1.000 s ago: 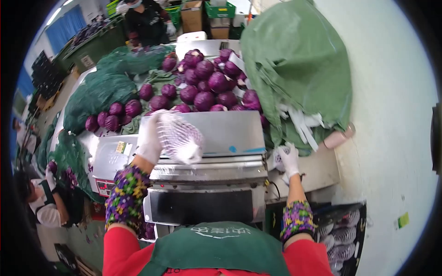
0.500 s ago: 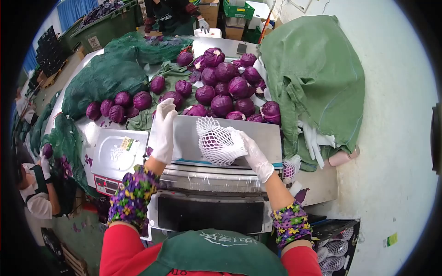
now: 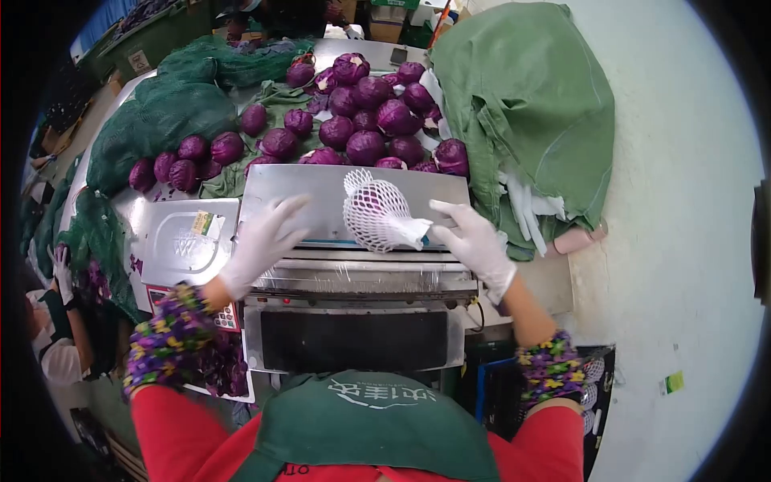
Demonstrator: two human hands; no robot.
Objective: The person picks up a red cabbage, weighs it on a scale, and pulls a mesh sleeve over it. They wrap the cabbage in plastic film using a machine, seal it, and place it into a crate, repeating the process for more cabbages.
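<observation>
A red cabbage in a white foam net point(image 3: 376, 215) lies on the flat metal top point(image 3: 301, 189) of the machine before me, its gathered net end pointing right. My right hand point(image 3: 479, 247), in a white glove, is at that end with fingers apart, the fingertips close beside the net. My left hand point(image 3: 261, 245), gloved too and slightly blurred, hovers over the left front edge of the metal top. Its fingers are spread and hold nothing.
Loose red cabbages point(image 3: 365, 147) are heaped behind the metal top. Green mesh sacks point(image 3: 161, 116) lie at the back left, a scale point(image 3: 181, 249) at my left. A green cloth sack point(image 3: 534, 112) stands right by the wall. A co-worker's gloved hand point(image 3: 62, 269) shows far left.
My right hand has let go of the netted cabbage, which now lies on the metal top. My left hand has come down and nearer to me. The whole view has shifted.
</observation>
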